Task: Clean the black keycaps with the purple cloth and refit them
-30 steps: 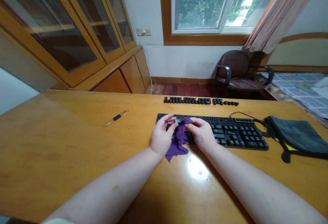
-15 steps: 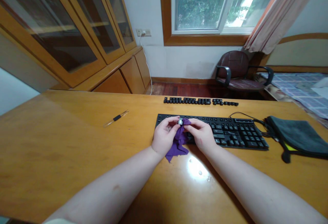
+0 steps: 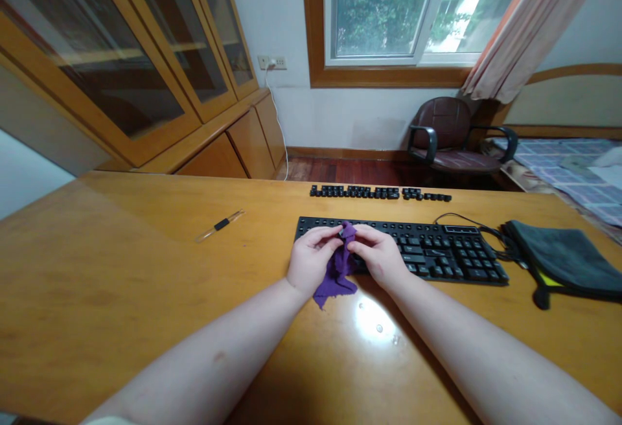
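Note:
My left hand [image 3: 311, 260] is closed in a pinch, its thumb and fingertips on a small keycap [image 3: 342, 234] that is mostly covered by cloth. A purple cloth [image 3: 335, 282] drapes over the keycap and hangs down between my hands. Gripping the upper part of that cloth, my right hand [image 3: 382, 256] has its thumb and fingers pressed together, close to the left fingertips. Both hands are above the left half of a black keyboard [image 3: 437, 253], whose back row shows bare key positions.
Rows of loose black keycaps [image 3: 359, 192] lie along the desk's far edge. To the left is a clear tool with a black grip [image 3: 221, 223]. A dark grey pouch [image 3: 564, 253] and the keyboard cable [image 3: 498, 237] lie at the right. Beyond the desk stands a chair [image 3: 444, 127].
The purple cloth has been brought up and over the keycap, which showed plainly before. My right fingers have shifted slightly with it, and my left hand has hardly moved.

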A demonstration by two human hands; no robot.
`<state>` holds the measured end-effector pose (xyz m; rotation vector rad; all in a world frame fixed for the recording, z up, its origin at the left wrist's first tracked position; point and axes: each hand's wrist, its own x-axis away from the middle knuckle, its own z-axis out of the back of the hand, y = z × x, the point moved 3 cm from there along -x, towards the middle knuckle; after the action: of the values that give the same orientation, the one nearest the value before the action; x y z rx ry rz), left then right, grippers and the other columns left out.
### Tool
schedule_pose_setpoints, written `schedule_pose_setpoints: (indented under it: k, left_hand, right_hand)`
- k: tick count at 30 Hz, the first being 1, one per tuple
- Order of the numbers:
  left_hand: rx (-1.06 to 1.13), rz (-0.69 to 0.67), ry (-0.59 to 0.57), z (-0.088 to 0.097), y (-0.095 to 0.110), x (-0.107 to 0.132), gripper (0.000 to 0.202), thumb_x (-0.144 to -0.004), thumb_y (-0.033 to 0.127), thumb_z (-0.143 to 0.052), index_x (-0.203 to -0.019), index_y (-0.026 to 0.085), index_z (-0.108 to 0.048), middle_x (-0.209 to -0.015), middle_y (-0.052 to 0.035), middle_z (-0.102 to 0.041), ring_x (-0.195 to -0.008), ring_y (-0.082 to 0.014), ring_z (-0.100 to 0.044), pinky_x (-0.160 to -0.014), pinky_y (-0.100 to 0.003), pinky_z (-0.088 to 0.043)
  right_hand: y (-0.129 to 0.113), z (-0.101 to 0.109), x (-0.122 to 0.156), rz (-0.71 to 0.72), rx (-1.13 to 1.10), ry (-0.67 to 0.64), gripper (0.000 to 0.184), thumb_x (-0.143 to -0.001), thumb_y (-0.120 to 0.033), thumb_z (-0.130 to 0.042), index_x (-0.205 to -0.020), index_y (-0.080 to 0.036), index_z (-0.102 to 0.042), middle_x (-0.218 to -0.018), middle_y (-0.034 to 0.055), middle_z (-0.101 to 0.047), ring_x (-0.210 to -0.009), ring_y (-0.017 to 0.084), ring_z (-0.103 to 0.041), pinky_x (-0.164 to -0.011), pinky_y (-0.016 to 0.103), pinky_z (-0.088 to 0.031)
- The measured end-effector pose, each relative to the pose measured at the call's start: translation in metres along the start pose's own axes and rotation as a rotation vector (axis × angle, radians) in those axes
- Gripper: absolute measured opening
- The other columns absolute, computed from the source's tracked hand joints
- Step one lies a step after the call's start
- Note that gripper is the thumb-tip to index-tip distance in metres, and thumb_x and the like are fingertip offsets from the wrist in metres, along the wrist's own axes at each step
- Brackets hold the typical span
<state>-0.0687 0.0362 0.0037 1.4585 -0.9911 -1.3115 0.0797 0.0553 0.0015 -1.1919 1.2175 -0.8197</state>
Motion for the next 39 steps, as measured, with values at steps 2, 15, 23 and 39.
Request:
schedule_pose_setpoints:
  k: [2,15,23,39]
  left_hand:
    - [0.075,0.078,0.0,-0.002,-0.003,0.001,0.019,-0.069,0.023,-0.067,-0.087,0.016,-0.07,-0.091,-0.0063,-0.071,-0.085,-0.018,-0.066,-0.083,-0.034,-0.052]
    - [0.145,0.187,0.059,-0.005,-0.004,0.002,0.022,-0.063,0.023,-0.071,-0.083,0.014,-0.069,-0.086,-0.0068,-0.072,-0.08,-0.018,-0.067,-0.08,-0.034,-0.053]
    - [0.094,0.162,0.02,-0.003,-0.007,0.001,0.021,-0.067,0.024,-0.069,-0.087,0.016,-0.071,-0.092,-0.0065,-0.072,-0.086,-0.0185,-0.066,-0.083,-0.033,-0.052]
    - [-0.102,-0.019,-0.024,0.0,0.0,0.0,0.03,-0.075,0.025,-0.064,-0.104,0.02,-0.068,-0.102,-0.0069,-0.066,-0.092,-0.0167,-0.062,-0.086,-0.031,-0.05]
  right_hand:
    - [0.0,-0.001,0.001,0.006,0.012,-0.002,0.019,-0.064,-0.03,-0.075,-0.083,-0.025,-0.074,-0.089,0.0035,-0.068,-0.087,0.019,-0.06,-0.083,0.034,-0.046]
    - [0.006,-0.003,0.002,-0.114,-0.11,0.065,0.011,-0.062,-0.027,-0.075,-0.072,-0.022,-0.073,-0.079,0.0016,-0.067,-0.072,0.016,-0.059,-0.068,0.029,-0.048]
    - [-0.005,-0.005,0.002,-0.059,-0.028,0.089,0.009,-0.058,-0.024,-0.076,-0.067,-0.022,-0.073,-0.076,0.0029,-0.068,-0.076,0.018,-0.061,-0.073,0.031,-0.048]
    - [0.014,-0.005,0.004,-0.254,-0.349,0.131,0.029,-0.072,-0.047,-0.065,-0.075,-0.018,-0.067,-0.067,0.0021,-0.062,-0.061,0.014,-0.056,-0.062,0.028,-0.05]
